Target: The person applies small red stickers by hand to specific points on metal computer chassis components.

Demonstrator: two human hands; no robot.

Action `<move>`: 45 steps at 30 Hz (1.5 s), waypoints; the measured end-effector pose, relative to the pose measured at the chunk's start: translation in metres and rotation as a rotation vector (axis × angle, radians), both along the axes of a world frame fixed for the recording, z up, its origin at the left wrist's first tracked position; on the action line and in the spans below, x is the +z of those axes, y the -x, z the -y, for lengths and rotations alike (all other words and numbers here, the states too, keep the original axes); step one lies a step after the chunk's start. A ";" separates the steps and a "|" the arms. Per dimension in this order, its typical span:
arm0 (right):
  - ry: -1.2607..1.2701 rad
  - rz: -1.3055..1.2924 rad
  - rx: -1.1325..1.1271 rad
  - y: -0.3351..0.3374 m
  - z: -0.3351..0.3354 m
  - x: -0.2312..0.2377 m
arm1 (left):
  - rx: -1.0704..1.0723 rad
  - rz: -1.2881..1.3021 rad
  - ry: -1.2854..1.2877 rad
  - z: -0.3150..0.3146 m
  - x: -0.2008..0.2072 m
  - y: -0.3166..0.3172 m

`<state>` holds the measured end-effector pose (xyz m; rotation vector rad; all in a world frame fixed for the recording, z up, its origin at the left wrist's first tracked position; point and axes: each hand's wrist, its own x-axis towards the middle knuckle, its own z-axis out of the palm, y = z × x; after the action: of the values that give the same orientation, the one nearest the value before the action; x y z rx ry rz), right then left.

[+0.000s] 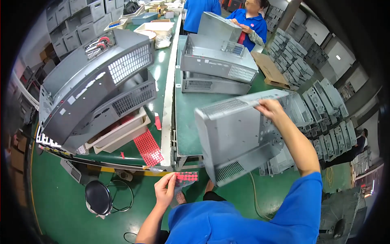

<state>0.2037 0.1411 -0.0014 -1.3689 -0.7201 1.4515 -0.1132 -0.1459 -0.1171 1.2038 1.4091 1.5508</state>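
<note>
My left hand (164, 189) pinches a small clear strip of round red stickers (187, 177) in front of my body, beyond the near edge of the table. With my right hand (269, 109) I grip the upper edge of a grey metal casing (233, 140), which hangs tilted in the air off the table's near right side. Vent grilles run along the casing's top and lower edges. A larger sheet of red round stickers (148, 147) lies on the green table to the left. My right fingertips are partly hidden behind the casing's rim.
Grey casings (134, 65) are piled over cream trays (122, 132) at left. More casings (219, 61) lie stacked on the right-hand table (189, 122). A person in blue (252, 26) handles another across it. Rows of casings (325, 101) stand at right. A black stool (98, 197) is below left.
</note>
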 end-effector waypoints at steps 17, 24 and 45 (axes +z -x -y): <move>0.128 0.022 0.205 0.012 -0.118 -0.153 | -0.073 -0.153 0.207 -0.040 -0.002 -0.143; -0.869 0.843 0.994 -0.095 0.078 -0.140 | -0.164 -0.172 0.102 -0.069 -0.017 -0.180; -1.026 1.001 0.600 -0.043 0.089 -0.032 | -0.251 -0.558 -0.049 -0.143 0.096 -0.134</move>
<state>0.2465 0.0524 -0.0339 -0.9627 -2.2698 0.4395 0.0206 -0.0025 -0.0212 1.8628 1.4833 1.1250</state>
